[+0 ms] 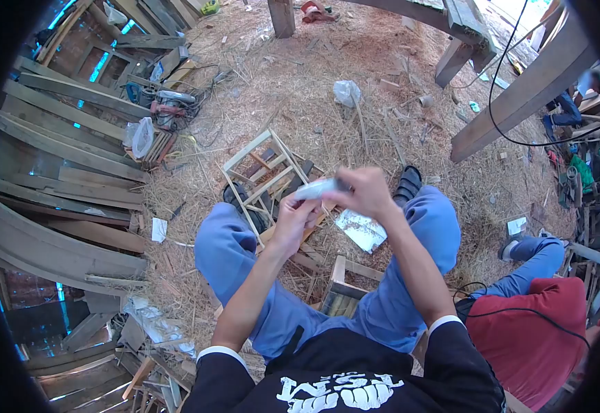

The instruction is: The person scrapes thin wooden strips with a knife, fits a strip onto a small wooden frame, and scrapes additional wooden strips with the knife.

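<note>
Between my knees, both hands hold a pale, whitish-grey elongated object with a dark end on its right side. It is too blurred to name. My left hand is closed around its left part from below. My right hand is closed at its dark right end, and some of its fingers are hidden. A light wooden frame of slats stands on the ground just beyond my left hand. Below my right hand lies a white sheet with debris on it.
A small wooden piece like a stool or box stands between my legs. Power tools sit by stacked planks at left. A person in a red top sits close at right. A wooden post and black cable cross the upper right.
</note>
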Demonstrator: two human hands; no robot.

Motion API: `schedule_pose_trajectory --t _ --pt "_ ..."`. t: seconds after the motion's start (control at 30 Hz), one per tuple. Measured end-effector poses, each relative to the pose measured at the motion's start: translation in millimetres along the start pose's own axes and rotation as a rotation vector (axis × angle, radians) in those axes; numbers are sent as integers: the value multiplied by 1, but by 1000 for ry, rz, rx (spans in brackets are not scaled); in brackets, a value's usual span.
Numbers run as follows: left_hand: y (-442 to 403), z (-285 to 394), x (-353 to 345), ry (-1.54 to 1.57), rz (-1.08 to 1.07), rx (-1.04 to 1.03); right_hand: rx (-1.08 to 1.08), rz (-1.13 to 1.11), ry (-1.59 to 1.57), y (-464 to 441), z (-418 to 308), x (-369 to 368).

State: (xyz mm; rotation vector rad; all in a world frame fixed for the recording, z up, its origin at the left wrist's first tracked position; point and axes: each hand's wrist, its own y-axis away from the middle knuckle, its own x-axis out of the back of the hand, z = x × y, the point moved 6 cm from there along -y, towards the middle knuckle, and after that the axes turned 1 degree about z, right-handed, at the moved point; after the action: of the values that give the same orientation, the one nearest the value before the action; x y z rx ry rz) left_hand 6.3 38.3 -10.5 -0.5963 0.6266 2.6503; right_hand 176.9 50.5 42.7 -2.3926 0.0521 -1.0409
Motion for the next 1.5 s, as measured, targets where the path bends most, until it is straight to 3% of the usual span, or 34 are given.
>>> schedule_pose_trajectory --t 0.07,0.17,0.33,0.43,0.47,0.57,0.7,0.8,0.9,1.07,1.2,1.37,1.43,1.5 --pt "2 1 -3 16 8 6 -176 88 -7 -4 24 9" --pt "4 1 -5 -9 -22 -29 -212 120 67 -9 31 14" --pt "0 -15 6 53 -48 59 27 -83 -48 4 -8 -14" --pt "4 -3 -3 52 -25 12 -150 59 -7 -5 16 3" --pt "5 -2 -5 25 -47 8 -318 92 -49 -8 31 7" --pt "12 -4 -10 23 -9 52 -182 23 56 -8 22 3" --pt "8 -10 -3 131 -27 86 -49 -150 -63 12 -10 -21" --pt "7 -9 -5 88 -5 60 -140 66 -2 0 19 -6" --pt "10 -7 -11 81 -18 62 -207 60 41 -6 28 -4" --pt "5 -14 1 134 -37 92 -51 -142 -114 10 -8 -22" --pt "13 0 -16 149 -24 100 -255 42 -51 -6 28 -1" --pt "8 -15 -4 174 10 166 -47 -140 -117 6 -6 -15" --pt "8 -10 -6 238 -31 129 -69 -216 -246 6 -18 -16" --pt "9 -5 -11 206 -8 108 -45 -185 -160 2 -3 -16"
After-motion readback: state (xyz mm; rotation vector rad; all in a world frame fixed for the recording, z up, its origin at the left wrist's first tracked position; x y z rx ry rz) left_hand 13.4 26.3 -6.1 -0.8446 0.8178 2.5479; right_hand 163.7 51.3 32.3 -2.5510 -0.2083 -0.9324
